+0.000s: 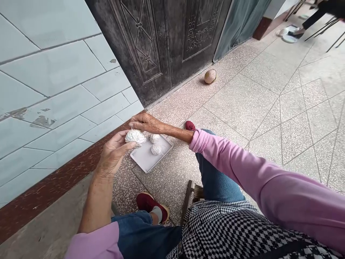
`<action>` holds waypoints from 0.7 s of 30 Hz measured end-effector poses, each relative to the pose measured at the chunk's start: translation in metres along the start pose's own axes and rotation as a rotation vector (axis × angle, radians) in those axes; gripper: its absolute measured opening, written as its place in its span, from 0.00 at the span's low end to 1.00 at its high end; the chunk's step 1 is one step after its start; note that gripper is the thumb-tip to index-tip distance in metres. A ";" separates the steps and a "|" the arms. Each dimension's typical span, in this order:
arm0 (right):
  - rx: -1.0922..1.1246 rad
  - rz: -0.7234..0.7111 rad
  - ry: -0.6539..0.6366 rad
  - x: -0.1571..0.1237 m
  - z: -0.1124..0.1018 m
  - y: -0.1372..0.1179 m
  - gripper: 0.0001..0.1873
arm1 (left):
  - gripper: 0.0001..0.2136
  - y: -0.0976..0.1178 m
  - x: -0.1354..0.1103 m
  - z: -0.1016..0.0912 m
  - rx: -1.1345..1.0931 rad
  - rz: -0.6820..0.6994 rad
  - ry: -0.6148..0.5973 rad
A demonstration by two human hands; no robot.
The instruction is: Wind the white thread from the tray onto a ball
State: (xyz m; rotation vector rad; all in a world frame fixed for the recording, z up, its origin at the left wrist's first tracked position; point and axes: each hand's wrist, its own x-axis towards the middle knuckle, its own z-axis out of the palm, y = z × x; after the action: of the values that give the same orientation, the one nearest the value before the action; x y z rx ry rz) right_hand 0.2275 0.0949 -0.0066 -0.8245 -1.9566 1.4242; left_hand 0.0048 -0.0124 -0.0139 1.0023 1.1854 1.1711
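My left hand (113, 151) holds a white ball of wound thread (135, 136) between thumb and fingers, low over the floor near the wall. My right hand (147, 123) reaches across just above it, its fingertips pinched at the top of the ball, apparently on a strand of thread. Directly beneath lies a flat white tray (147, 158) with two smaller white thread balls (154, 138) (157, 149) on it. Both sleeves are pink.
A pale tiled wall with a red-brown base strip runs along the left. A dark embossed metal door stands ahead, with a small ball (210, 76) by its foot. My red shoes (151, 205), blue trousers and a checked cloth (237, 233) fill the bottom. Chair legs stand far right.
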 end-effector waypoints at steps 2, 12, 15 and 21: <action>0.021 -0.027 -0.006 0.005 0.004 0.010 0.19 | 0.33 0.000 0.001 0.002 -0.120 0.044 0.003; -0.161 -0.081 -0.299 -0.014 0.037 0.000 0.19 | 0.30 0.003 0.018 -0.003 -0.284 0.204 0.350; -0.123 -0.123 -0.374 -0.019 0.040 -0.004 0.19 | 0.35 0.000 0.022 -0.010 -0.154 0.188 0.470; 0.035 -0.106 -0.198 -0.008 0.018 -0.007 0.16 | 0.38 -0.005 0.014 -0.015 0.160 0.075 0.362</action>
State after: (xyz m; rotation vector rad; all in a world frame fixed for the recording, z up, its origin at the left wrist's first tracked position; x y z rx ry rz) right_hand 0.2185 0.0764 -0.0052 -0.5731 -2.0817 1.5206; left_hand -0.0091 0.0007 -0.0226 0.9860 1.5584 1.3729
